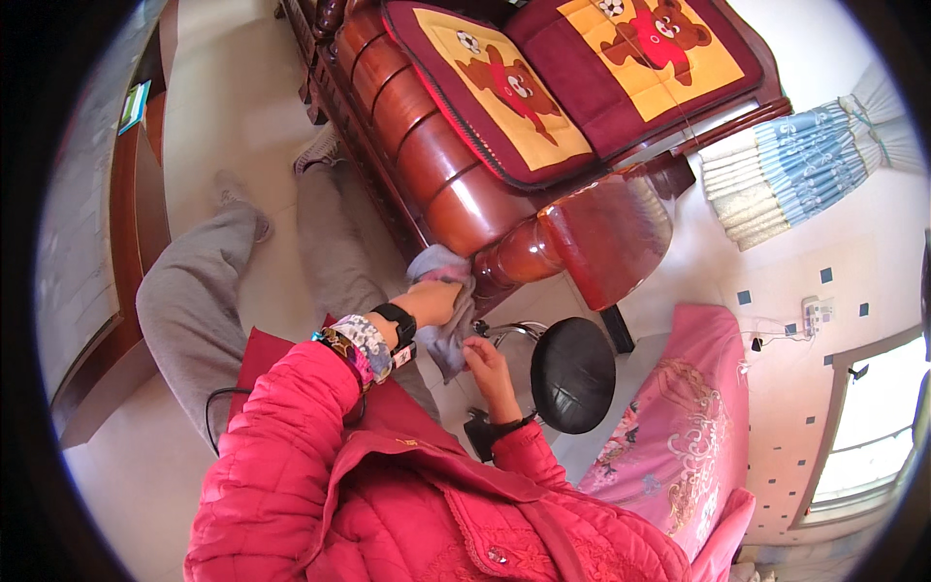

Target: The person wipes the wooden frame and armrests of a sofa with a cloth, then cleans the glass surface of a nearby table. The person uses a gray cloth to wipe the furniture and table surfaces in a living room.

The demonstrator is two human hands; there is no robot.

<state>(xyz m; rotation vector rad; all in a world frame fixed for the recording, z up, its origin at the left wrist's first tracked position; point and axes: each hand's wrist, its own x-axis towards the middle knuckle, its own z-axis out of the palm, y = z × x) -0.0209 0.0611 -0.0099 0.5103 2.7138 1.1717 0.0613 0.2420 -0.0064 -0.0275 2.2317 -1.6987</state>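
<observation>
My left hand (435, 302), with a black watch band and several bracelets at the wrist, is closed round a crumpled grey cloth (449, 341) with a pinkish patch. The cloth's upper part presses against the rounded end of a glossy red-brown wooden sofa (461, 209); its lower end hangs down past my hand. Close by on the right, my right hand (492, 376) has its fingers curled in a pinch at the cloth's hanging edge. Part of the cloth is hidden under my left hand.
Seat cushions (519, 97) with bear pictures lie on the sofa. A round black stool (573, 375) stands beside my right hand, with a pink flowered cover (679, 427) beyond. Legs in grey trousers (199, 301) are at left, near a wooden table edge (126, 223).
</observation>
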